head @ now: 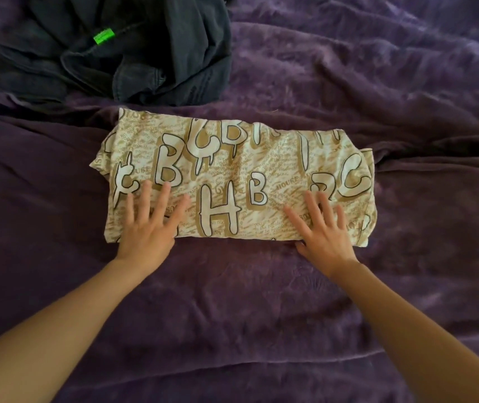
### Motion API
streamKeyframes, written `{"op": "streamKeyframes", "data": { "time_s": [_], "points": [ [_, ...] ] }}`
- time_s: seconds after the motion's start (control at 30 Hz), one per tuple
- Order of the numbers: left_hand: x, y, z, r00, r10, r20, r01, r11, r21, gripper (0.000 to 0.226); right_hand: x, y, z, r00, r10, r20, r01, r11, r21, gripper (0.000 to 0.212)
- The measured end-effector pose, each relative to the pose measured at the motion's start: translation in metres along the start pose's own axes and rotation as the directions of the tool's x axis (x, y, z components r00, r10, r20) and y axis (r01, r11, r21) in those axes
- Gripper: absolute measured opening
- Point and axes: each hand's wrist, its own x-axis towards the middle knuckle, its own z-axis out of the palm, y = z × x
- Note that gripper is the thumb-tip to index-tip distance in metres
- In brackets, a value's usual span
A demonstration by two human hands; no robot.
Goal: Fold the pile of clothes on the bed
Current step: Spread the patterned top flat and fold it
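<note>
Left hand (145, 231): fingers (164, 196) straight and spread, flat on the folded printed garment (238, 175). Right hand (324, 237): fingers likewise spread, pressing its near right part. Both forearms reach forward. Garment lies on the purple bed (261, 301); dark clothes pile (122, 50) beyond.

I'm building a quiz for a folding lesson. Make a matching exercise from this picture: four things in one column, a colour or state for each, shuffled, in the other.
1 lettered cloth
2 dark garment
3 tag
4 blanket

A bright green
B purple, underneath everything
C crumpled, far left
D folded, under left hand and right hand

Pairs: 1-D, 2-C, 3-A, 4-B
</note>
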Motion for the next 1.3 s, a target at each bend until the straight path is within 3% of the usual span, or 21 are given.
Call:
{"op": "streamKeyframes", "data": {
  "time_s": [0.07,0.13,0.27,0.37,0.47,0.57,0.77,0.87,1.0,1.17,1.2,1.3],
  "points": [
    [0.002,-0.007,0.000,1.000,0.011,-0.012,-0.011,1.000,-0.001,0.110,0.007,-0.001,-0.001,0.999,-0.019,0.039,0.019,1.000,-0.013,0.121],
    [0.004,-0.014,0.002,0.999,0.049,-0.007,-0.050,0.998,-0.024,0.110,0.010,-0.004,-0.003,0.998,-0.035,0.061,0.031,0.997,0.066,0.113],
    [0.004,-0.031,0.007,0.987,0.154,0.040,-0.148,0.982,-0.119,0.111,0.017,0.000,-0.013,0.991,0.040,0.127,-0.056,0.990,0.127,0.104],
    [0.006,-0.043,0.005,0.977,0.210,0.046,-0.198,0.963,-0.183,0.101,0.022,0.005,-0.005,0.998,0.028,-0.063,-0.022,0.996,0.086,0.095],
    [0.013,-0.046,-0.003,0.979,0.205,0.010,-0.197,0.954,-0.225,0.077,0.023,0.011,-0.001,0.949,-0.006,-0.314,0.056,0.987,0.151,0.046],
    [0.018,-0.045,-0.013,0.982,0.184,-0.042,-0.189,0.951,-0.247,0.060,0.025,0.015,-0.012,0.932,-0.046,-0.359,0.128,0.970,0.208,0.048],
    [0.009,-0.043,-0.046,0.978,0.146,-0.151,-0.185,0.939,-0.289,0.056,-0.002,0.020,-0.053,0.891,-0.078,-0.446,0.171,0.970,0.172,0.049],
    [0.007,-0.043,-0.074,0.960,0.141,-0.243,-0.213,0.929,-0.301,0.054,-0.020,0.022,-0.080,0.882,-0.052,-0.468,0.129,0.983,0.134,0.044],
    [0.001,-0.042,-0.112,0.922,0.143,-0.359,-0.258,0.919,-0.298,0.033,-0.056,0.019,-0.113,0.869,-0.015,-0.494,0.080,0.991,0.110,0.037],
    [0.008,-0.028,-0.154,0.872,0.190,-0.451,-0.332,0.907,-0.260,0.030,-0.109,0.024,-0.156,0.913,0.090,-0.397,-0.039,0.990,0.134,0.039],
    [0.012,-0.023,-0.163,0.869,0.202,-0.451,-0.343,0.903,-0.257,0.030,-0.121,0.028,-0.163,0.912,0.114,-0.393,-0.063,0.988,0.141,0.040],
    [0.025,-0.006,-0.190,0.873,0.249,-0.420,-0.375,0.893,-0.250,0.063,-0.153,0.037,-0.182,0.890,0.162,-0.427,-0.121,0.985,0.122,0.043]
  ]
}}
